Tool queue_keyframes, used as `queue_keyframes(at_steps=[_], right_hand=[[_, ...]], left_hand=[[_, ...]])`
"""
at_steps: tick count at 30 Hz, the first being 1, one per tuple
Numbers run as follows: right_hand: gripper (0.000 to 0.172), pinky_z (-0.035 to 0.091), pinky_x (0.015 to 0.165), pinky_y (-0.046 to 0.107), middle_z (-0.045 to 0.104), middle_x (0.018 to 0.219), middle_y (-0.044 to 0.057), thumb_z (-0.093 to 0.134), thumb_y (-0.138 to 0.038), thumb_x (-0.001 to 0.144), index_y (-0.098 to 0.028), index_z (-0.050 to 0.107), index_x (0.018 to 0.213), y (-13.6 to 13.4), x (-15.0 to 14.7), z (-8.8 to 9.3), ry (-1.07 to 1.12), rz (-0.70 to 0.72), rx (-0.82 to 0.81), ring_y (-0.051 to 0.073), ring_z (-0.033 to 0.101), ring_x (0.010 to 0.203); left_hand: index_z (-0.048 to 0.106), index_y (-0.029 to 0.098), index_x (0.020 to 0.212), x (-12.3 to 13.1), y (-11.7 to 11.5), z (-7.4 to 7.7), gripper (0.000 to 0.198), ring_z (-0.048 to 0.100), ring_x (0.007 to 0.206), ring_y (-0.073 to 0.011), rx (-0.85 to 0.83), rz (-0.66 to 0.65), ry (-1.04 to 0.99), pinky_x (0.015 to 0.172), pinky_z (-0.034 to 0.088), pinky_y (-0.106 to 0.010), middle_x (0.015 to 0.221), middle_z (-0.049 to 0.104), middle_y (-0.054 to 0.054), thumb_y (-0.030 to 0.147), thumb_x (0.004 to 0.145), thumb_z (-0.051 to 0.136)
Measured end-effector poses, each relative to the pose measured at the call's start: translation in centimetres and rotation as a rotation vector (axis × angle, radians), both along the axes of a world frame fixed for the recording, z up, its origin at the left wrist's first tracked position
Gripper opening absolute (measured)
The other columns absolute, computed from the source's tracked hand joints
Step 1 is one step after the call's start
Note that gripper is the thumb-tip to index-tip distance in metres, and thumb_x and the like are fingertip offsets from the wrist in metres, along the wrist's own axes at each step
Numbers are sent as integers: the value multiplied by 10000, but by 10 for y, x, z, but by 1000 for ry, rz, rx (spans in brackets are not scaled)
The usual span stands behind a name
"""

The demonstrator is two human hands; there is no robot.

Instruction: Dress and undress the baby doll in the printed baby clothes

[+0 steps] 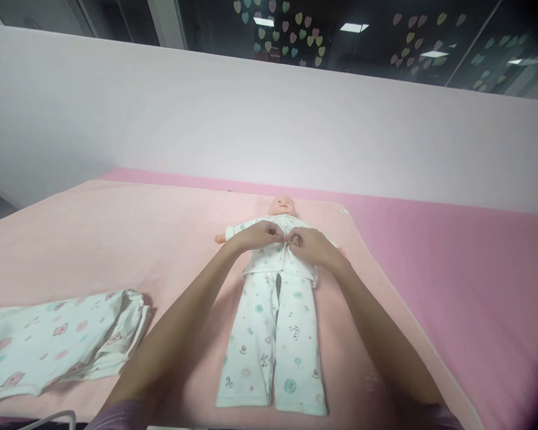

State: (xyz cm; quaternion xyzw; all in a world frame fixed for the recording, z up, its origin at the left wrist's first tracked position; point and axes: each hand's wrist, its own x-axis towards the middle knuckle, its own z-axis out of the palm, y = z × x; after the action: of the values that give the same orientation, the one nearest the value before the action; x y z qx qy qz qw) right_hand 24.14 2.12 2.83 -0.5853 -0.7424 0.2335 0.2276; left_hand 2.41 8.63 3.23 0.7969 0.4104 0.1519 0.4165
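A baby doll (281, 206) lies on its back on a light pink blanket (116, 239), head away from me. It wears a white printed pyjama top (269, 258) and matching trousers (273, 340). My left hand (257, 234) and my right hand (309, 245) meet over the doll's chest. Both have their fingers pinched on the front edges of the top, where the two sides come together.
A folded white garment with pink and green prints (49, 343) lies at the near left on the blanket. A darker pink sheet (452, 269) covers the surface to the right. A white partition (251, 119) runs across behind. A white cable (49, 418) shows at the bottom left.
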Motion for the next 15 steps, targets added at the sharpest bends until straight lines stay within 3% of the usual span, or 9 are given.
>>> queue_keyframes(at_steps=[3,6,9,15], right_hand=[[112,420,692,345,731,992,46,643,-326,905,-258,705,970,9,5,2,81,-60,-37,224,611,821],[276,449,716,343,725,1080,55,661,-451,930,-266,667,1134,30,10,-3,194,-127,-85,225,614,857],[293,444,729,334,685,994,41,686,-504,913,-252,666,1062,52,12,-13,239,-80,-120,216,576,860],[313,419,767,322,635,938,19,694,-529,905,-230,696,997,67,17,-21,380,22,-220,196,547,869]], left_hand=[[728,220,1058,0,2,-3,316,641,961,-207,-12,16,-55,761,454,-284,1086,724,-49,484,906,643],[653,214,1137,6,8,-6,347,649,930,-213,22,162,-22,743,451,-297,1108,720,-63,482,919,620],[633,211,1072,12,17,-9,342,638,891,-225,42,223,74,733,430,-315,1040,717,-62,520,933,591],[656,201,912,14,33,-11,315,596,795,-216,7,163,30,688,419,-320,863,663,-45,511,919,603]])
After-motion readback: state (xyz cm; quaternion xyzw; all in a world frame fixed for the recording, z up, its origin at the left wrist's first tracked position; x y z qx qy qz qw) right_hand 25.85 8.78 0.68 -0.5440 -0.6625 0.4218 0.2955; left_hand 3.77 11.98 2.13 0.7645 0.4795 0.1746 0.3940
